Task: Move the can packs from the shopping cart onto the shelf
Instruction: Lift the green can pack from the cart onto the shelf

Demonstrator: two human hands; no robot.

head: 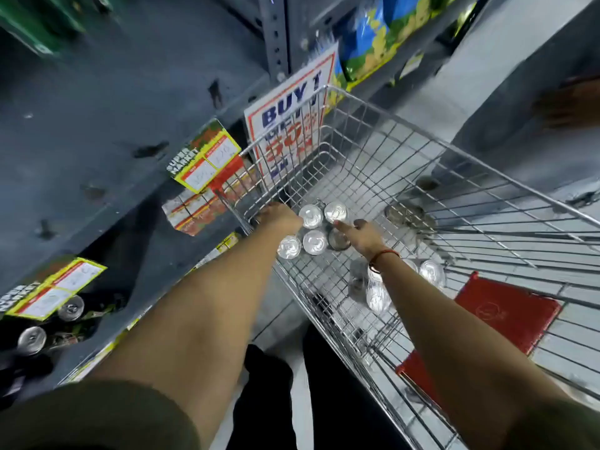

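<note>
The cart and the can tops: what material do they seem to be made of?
Cart: probably steel wire, bright plated finish; thin silvery rods crossing in a grid. Can tops: likely aluminium, shiny silver lids catching the light.

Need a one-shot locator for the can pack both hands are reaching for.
Start at the wire shopping cart. On its floor near the shelf-side wall sits the silver-topped can pack. Unlike the second silver-topped pack under the right forearm, both hands flank it.

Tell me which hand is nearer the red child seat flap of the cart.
Right. The right hand reaches over the can pack, on the side toward the red flap; the left hand is at the pack's far side.
</note>
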